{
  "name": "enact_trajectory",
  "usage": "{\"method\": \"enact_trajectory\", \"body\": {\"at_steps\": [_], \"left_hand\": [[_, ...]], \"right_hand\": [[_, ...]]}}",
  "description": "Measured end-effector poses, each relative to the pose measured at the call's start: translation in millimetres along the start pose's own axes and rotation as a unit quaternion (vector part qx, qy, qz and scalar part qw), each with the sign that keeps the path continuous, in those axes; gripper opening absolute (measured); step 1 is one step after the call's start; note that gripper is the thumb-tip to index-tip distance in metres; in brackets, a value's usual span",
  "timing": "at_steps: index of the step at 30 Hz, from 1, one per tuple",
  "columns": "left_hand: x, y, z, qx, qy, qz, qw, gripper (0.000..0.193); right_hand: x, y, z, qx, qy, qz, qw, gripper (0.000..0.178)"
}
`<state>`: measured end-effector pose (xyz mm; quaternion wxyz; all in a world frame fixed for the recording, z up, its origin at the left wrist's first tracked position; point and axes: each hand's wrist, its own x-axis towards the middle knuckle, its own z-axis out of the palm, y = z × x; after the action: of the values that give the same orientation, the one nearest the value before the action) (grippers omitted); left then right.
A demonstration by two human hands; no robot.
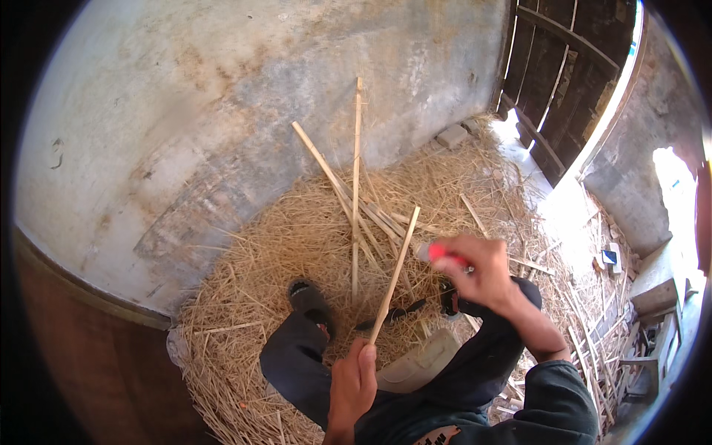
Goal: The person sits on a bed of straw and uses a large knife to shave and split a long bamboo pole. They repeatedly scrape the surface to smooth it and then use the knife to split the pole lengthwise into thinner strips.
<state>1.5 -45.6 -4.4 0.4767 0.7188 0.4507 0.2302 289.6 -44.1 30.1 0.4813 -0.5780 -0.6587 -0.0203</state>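
My left hand point(352, 382) is closed around the lower end of a pale bamboo strip point(397, 268), which slants up and away from me. The strip looks narrower just above that grip. My right hand point(480, 271) is wrapped round a tool with a red handle point(437, 251). Its short greyish tip, probably a knife blade, points left beside the strip's upper part; blur hides its exact shape. Whether the tip touches the strip, I cannot tell. Between my legs lies a pale block-like piece point(423, 363).
Shavings point(259, 259) cover the floor around my feet. Beyond my hands, one upright strip point(357, 148) and a slanting strip point(315, 148) lean near the stained wall point(185, 111). A wooden door point(556, 81) stands at the far right. A small blue-and-white object point(611, 257) lies to the right.
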Motion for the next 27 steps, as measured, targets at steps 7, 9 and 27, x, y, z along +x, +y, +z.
{"method": "enact_trajectory", "body": {"at_steps": [7,9,27], "left_hand": [[9.4,16.3,8.8,0.051,0.048,0.031,0.997,0.027],[11.5,16.9,11.5,0.081,0.064,0.043,0.994,0.025],[-6.0,7.3,8.7,0.111,0.037,0.031,0.993,0.033]], "right_hand": [[-16.1,-22.2,22.0,-0.029,-0.062,-0.053,0.996,0.025],[-16.8,-21.9,21.9,-0.044,-0.07,-0.059,0.995,0.027],[-3.3,27.0,23.5,-0.106,0.08,-0.024,0.991,0.025]]}}
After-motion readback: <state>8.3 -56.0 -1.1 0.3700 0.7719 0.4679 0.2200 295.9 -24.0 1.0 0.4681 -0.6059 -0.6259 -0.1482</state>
